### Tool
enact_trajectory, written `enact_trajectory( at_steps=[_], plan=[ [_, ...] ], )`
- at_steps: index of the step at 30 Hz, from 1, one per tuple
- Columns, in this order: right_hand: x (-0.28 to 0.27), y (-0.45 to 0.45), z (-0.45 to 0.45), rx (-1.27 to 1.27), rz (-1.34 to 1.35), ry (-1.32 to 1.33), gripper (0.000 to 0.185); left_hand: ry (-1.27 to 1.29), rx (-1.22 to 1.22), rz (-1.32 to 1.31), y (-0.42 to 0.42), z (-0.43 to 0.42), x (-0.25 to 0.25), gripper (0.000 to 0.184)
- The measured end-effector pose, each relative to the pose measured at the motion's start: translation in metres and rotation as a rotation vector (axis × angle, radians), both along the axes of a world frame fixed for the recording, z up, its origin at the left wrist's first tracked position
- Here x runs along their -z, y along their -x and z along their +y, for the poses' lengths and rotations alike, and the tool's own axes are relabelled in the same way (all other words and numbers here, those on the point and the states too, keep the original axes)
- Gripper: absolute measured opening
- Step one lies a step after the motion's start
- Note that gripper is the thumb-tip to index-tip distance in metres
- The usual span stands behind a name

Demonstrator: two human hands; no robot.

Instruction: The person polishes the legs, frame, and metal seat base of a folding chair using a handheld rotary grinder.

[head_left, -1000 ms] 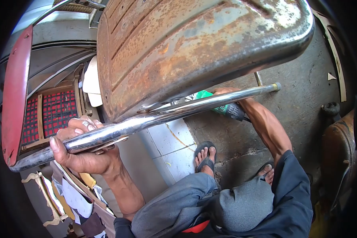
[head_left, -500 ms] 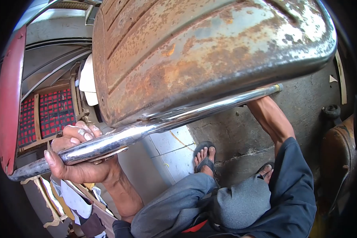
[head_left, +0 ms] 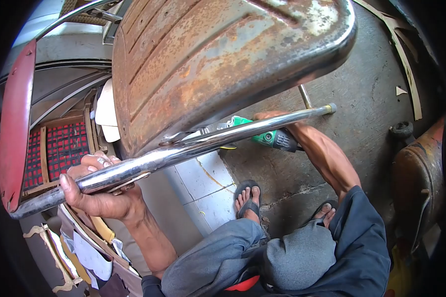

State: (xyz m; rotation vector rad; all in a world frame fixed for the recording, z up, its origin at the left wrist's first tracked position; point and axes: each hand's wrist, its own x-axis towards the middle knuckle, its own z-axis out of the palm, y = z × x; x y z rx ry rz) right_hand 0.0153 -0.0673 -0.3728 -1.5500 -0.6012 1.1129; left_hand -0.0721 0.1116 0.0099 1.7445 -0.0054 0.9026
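A metal chair is tilted up in front of me, with a rusty ribbed seat (head_left: pixel 198 79) and a chrome tube leg (head_left: pixel 208 142) running along its underside. My left hand (head_left: pixel 106 198) wraps around the tube near its left end, and a thin flat metal piece lies between palm and tube. Beneath the seat, behind the tube, my right hand (head_left: pixel 271 115) grips a green angle grinder (head_left: pixel 265 137) with a black vented rear. Its front end is mostly hidden by the tube and seat. A red panel (head_left: pixel 18 123) joins the frame at far left.
A frame with red and black webbing (head_left: pixel 67 146) stands at the left, beside a white rounded object (head_left: pixel 106 106). Scraps of board and cloth (head_left: pixel 91 257) lie lower left. A worn brown curved object (head_left: pixel 416 173) stands at right, near my sandaled feet on the floor (head_left: pixel 302 173).
The chair has swung so its right end sits further left and the floor beyond shows. My right forearm has shifted left, and the green angle grinder has come into view.
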Motion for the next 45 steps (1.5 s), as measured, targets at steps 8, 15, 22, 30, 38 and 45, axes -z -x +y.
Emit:
enact_trajectory(
  at_steps=[8,15,22,30,38,45],
  plan=[
    [-0.044,0.039,-0.016,0.091,0.136,-0.016,0.066,-0.019,-0.057,-0.044,-0.005,-0.004,0.004,0.048],
    [-0.064,0.159,-0.077,0.374,0.297,-0.154,0.067,-0.077,0.156,-0.019,0.003,0.034,0.042,0.056],
    [-0.113,0.245,-0.155,0.996,0.525,-0.235,0.062,0.14,-0.111,-0.188,0.005,0.022,0.062,0.058],
    [-0.19,0.21,-0.13,1.218,-0.016,-0.078,0.061,-0.342,-0.034,-0.062,0.032,0.05,0.102,0.046],
    [-0.177,0.211,-0.109,1.305,-0.158,0.185,0.056,0.013,0.106,-0.017,0.034,0.047,0.118,0.051],
    [-0.229,0.212,-0.076,1.205,-0.338,0.108,0.059,0.111,0.098,-0.014,0.037,0.034,0.114,0.039]
  ],
)
